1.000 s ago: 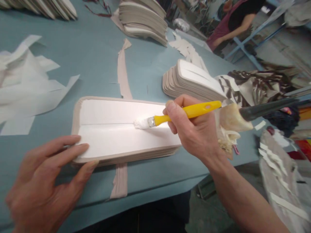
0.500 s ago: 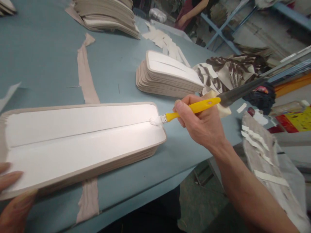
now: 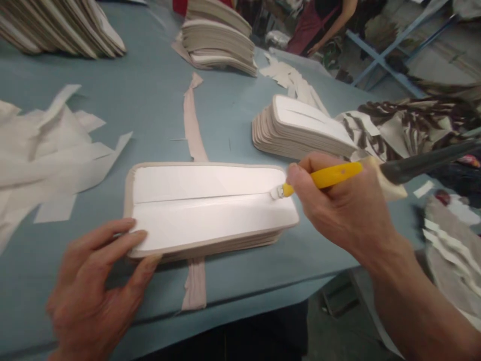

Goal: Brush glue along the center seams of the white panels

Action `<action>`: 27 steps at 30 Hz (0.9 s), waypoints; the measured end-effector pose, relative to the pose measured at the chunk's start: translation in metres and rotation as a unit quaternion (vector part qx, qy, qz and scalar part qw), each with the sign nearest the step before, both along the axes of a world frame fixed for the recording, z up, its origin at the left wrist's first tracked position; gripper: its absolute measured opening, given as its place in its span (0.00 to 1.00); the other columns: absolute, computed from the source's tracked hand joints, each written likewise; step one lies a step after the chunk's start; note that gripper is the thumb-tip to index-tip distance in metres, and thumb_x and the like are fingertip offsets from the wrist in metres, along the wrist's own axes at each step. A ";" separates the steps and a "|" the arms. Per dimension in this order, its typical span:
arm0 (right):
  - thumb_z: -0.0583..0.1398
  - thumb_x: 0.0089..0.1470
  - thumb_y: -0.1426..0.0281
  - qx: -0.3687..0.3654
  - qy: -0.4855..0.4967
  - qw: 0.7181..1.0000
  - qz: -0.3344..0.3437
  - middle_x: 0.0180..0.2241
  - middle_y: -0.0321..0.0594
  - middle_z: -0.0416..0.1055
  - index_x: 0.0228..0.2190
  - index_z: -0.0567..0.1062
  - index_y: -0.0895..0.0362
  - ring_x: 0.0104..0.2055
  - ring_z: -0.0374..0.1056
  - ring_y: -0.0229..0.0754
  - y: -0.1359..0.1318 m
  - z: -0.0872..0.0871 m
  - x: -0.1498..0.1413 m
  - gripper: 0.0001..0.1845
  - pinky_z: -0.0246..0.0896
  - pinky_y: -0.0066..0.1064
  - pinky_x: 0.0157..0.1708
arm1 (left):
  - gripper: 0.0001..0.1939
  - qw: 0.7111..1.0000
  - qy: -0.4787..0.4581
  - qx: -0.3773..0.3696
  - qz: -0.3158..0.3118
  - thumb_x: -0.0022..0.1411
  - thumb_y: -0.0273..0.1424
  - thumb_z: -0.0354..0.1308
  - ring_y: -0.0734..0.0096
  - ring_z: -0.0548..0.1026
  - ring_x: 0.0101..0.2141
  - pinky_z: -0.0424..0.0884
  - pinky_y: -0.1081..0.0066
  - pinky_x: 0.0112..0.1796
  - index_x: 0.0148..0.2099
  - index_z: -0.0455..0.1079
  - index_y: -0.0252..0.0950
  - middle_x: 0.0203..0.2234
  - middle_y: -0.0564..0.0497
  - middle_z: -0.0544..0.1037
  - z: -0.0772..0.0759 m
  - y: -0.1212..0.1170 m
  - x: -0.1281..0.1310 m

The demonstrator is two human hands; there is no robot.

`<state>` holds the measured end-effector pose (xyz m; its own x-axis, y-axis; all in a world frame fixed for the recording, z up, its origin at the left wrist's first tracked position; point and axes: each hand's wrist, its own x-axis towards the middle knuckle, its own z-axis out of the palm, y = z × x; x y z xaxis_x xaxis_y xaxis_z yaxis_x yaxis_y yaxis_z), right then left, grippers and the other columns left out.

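Observation:
My right hand (image 3: pixel 338 205) is closed around a brush with a yellow handle (image 3: pixel 334 175). Its white-coated bristles (image 3: pixel 277 192) touch the right end of a white panel (image 3: pixel 203 220), close to the lengthwise seam line. Beige fabric borders this long, tapering panel, which lies on top of a stack of similar pieces. At the near left corner, my left hand (image 3: pixel 97 281) grips the panel, two fingertips on the white face and the thumb against the front edge. A pinkish fabric strip (image 3: pixel 195 283) runs under the stack.
Another panel stack (image 3: pixel 300 125) sits behind, with striped fabric (image 3: pixel 406 125) beside it. Pale scraps (image 3: pixel 56 145) lie at left. More stacks (image 3: pixel 218 40) stand at the back. A dark grey bar (image 3: pixel 424 163) extends beyond my right hand. Another person's arm (image 3: pixel 338 25) shows behind.
The view has shifted left and back, so the whole panel and my left hand now show. The brush tip stays near the panel's right end.

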<state>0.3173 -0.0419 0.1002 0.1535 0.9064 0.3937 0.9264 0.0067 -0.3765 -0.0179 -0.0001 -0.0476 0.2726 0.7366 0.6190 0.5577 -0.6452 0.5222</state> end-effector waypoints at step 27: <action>0.62 0.68 0.62 0.015 0.334 0.939 0.085 0.17 0.27 0.59 0.24 0.68 0.52 0.19 0.56 0.34 0.056 -0.033 -0.116 0.21 0.50 0.28 0.20 | 0.14 0.999 0.004 0.042 -0.021 0.70 0.25 0.67 0.56 0.80 0.53 0.78 0.58 0.55 0.55 0.74 0.33 0.54 0.38 0.79 0.007 -0.006 0.011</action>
